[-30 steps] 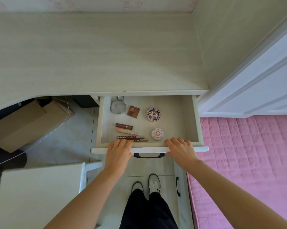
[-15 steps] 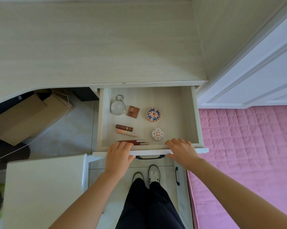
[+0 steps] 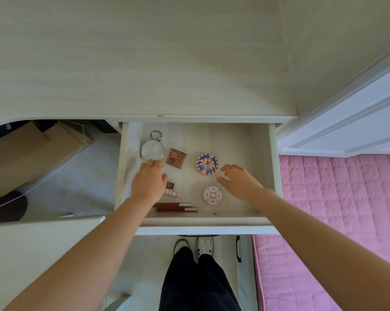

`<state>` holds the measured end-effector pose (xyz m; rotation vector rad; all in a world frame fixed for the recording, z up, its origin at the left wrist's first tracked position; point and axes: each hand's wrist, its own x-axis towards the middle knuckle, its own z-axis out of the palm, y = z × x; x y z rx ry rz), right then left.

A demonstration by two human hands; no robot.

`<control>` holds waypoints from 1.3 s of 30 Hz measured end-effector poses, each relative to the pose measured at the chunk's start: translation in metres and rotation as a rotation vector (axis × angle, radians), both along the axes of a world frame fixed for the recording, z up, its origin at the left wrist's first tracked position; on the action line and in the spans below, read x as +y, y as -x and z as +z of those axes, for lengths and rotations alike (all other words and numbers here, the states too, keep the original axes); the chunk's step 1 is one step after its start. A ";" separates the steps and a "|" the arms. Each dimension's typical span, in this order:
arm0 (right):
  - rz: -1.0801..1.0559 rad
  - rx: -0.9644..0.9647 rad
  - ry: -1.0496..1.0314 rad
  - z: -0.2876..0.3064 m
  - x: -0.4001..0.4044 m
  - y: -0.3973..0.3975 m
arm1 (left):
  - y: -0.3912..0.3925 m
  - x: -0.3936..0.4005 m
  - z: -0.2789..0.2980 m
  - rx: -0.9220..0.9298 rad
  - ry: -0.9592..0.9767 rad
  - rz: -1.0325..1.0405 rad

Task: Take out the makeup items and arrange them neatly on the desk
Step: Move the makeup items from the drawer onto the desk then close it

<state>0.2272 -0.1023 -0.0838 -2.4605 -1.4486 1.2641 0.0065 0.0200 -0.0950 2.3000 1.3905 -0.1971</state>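
Observation:
The drawer (image 3: pixel 271 167) under the pale desk top (image 3: pixel 131 63) stands pulled out. Inside lie a round mirror with a ring (image 3: pixel 153 149), a square brown eyeshadow palette (image 3: pixel 176 158), a blue patterned round compact (image 3: pixel 206 164), a small white round compact (image 3: pixel 212 194), two dark red tubes (image 3: pixel 176 207) and a pink tube (image 3: pixel 173 194) partly under my wrist. My left hand (image 3: pixel 149 180) reaches in with fingertips at the mirror's lower edge. My right hand (image 3: pixel 236 180) hovers, fingers spread, between the two compacts, holding nothing.
A cardboard box (image 3: pixel 32 153) and a thin cable lie on the floor under the desk at left. A white stool surface (image 3: pixel 32 254) is at lower left. A pink quilted bed (image 3: pixel 335 221) and a white door (image 3: pixel 357 108) border the right. My legs stand below the drawer.
Both hands left the drawer's front edge and reached inside, the left toward the mirror, the right toward the compacts. The drawer now stands further out.

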 end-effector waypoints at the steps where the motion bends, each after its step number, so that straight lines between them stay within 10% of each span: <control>1: -0.034 0.006 0.000 -0.006 0.009 -0.001 | -0.007 0.009 -0.004 0.030 -0.020 -0.010; 16: -0.217 -0.118 0.091 -0.058 0.071 0.018 | -0.034 0.084 -0.057 0.320 -0.007 -0.065; 39: -0.275 0.066 0.025 -0.041 0.052 0.026 | -0.036 0.054 -0.021 -0.140 0.225 0.328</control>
